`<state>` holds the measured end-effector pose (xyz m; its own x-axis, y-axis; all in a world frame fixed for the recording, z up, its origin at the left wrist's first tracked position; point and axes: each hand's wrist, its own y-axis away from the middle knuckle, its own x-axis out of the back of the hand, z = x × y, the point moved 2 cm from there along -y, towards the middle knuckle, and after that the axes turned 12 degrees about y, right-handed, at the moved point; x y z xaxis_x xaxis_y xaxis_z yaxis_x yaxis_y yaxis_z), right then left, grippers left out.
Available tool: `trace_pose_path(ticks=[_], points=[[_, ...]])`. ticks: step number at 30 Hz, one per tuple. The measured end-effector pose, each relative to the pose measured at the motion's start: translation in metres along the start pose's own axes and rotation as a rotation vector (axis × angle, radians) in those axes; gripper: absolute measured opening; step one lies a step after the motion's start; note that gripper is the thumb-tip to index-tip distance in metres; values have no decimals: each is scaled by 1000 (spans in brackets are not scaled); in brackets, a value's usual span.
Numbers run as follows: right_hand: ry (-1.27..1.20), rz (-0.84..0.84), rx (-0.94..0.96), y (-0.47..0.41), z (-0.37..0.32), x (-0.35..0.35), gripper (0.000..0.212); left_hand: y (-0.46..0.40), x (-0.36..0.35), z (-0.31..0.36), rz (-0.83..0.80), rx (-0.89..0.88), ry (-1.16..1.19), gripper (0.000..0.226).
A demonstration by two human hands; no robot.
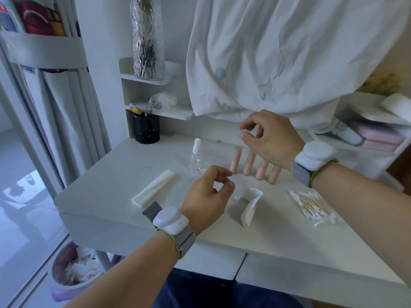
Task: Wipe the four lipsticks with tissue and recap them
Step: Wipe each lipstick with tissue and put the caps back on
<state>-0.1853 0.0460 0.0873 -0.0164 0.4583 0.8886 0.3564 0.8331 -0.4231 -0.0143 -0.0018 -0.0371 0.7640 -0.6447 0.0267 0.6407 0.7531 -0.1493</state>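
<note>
**Four lipsticks capped in a row, hands hovering empty**

The left hand point(205, 194) hovers just above the counter point(278, 245) with its fingers loosely curled, thumb and forefinger close together but pinching nothing that can be seen. It sits just left of a crumpled white tissue point(248, 202) that lies loose on the counter. The right hand point(270, 136) hangs farther back, above the row of lipsticks, fingers curled and relaxed, also holding nothing visible.

Below and between the hands stand four peach-pink cylindrical lipsticks point(249, 162), upright in a diagonal row running from far left to near right, close together; the right hand hides the tops of two of them. Those that show in full look closed, with no bare colour exposed, so the wiping and recapping seem mostly or wholly done, though the hidden tops leave that unconfirmed.

Farther left stand a small clear spray bottle with a white nozzle point(196, 157) and a folded white stack of tissue point(153, 187). To the right lies a clear packet of cotton swabs point(311, 205).
</note>
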Motion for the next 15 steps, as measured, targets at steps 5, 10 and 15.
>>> trace_pose_path(ticks=[5, 10, 15], points=[[-116, -251, -28, 39, 16, 2, 26, 6, -12, 6, -237, -66, -405, 89], [119, -584, 103, 67, 34, -11, 35, 5, -25, 5, -220, -118, -663, 85], [54, -562, 98, 87, 38, -20, 34, 2, -24, -1, -146, -109, -633, 42]])
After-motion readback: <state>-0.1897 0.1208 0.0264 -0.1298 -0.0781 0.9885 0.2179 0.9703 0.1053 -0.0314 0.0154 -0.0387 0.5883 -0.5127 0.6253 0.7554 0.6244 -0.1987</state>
